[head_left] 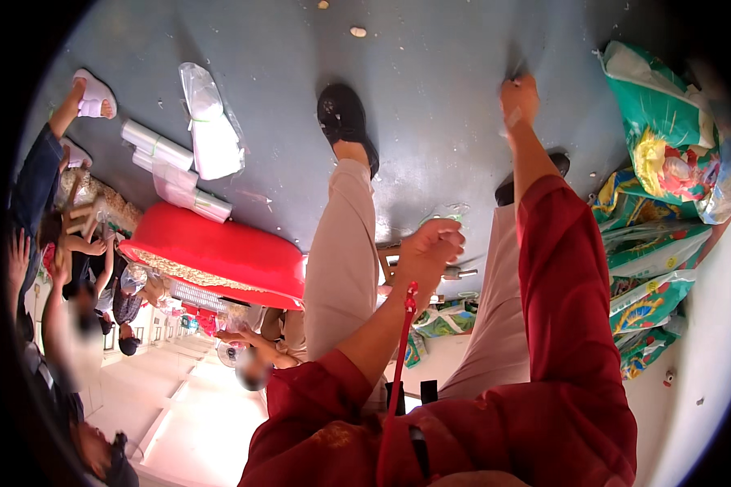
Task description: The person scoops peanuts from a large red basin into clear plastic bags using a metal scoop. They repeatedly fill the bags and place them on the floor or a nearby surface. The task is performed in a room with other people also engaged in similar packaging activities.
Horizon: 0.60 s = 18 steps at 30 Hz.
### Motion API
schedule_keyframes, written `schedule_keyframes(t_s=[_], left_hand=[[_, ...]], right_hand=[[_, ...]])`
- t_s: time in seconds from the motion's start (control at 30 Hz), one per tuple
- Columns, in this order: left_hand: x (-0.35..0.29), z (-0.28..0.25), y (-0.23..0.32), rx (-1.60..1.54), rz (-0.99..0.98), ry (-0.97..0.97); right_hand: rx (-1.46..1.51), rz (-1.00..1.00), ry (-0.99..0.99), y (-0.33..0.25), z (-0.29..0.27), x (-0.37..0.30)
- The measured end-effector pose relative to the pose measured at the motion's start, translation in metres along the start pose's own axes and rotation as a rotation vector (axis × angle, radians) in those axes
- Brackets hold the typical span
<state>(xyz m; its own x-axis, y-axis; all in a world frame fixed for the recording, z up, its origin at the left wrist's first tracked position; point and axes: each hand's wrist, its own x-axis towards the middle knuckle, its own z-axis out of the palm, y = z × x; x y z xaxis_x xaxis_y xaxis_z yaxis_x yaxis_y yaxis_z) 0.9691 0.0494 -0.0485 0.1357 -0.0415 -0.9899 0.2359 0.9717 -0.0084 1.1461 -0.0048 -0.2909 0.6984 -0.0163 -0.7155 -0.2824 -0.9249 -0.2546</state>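
Observation:
My left hand (432,245) is in front of my body, between my knees, with its fingers curled inward. A thin greenish loop (444,217) shows just beyond its knuckles; I cannot tell whether the hand touches it. Further out and to the right, my right hand (520,101) reaches over the grey floor (439,105), fingers closed. Whatever either hand holds, if anything, is hidden or too small to name. A red cord (404,341) hangs down the front of my red shirt and ends by my left forearm.
Green printed plastic sacks (662,130) lie along the right. At left stands a red tub (219,247) of pale small pieces, beside rolls of clear plastic (158,146) and a clear plastic bundle (213,130). Several people sit or stand beyond. A small pale piece (358,32) lies on the floor.

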Motion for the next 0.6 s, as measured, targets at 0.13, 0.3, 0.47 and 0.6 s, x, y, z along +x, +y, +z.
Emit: schedule_keyframes(t_s=[0.13,0.3,0.47,0.6], left_hand=[[0.015,-0.013,0.028,0.03,0.225,0.238],[0.019,-0.016,0.041,-0.006,0.168,0.36],[0.012,-0.006,0.048,0.001,0.055,0.167],[0.002,0.001,0.06,-0.001,0.073,0.117]], right_hand=[[0.34,-0.058,-0.331,-0.028,-0.031,-0.059],[0.103,-0.192,-0.472,-0.018,-0.043,-0.132],[-0.015,-0.206,0.01,0.038,0.015,-0.019],[0.146,0.14,0.199,-0.011,0.043,-0.017]])
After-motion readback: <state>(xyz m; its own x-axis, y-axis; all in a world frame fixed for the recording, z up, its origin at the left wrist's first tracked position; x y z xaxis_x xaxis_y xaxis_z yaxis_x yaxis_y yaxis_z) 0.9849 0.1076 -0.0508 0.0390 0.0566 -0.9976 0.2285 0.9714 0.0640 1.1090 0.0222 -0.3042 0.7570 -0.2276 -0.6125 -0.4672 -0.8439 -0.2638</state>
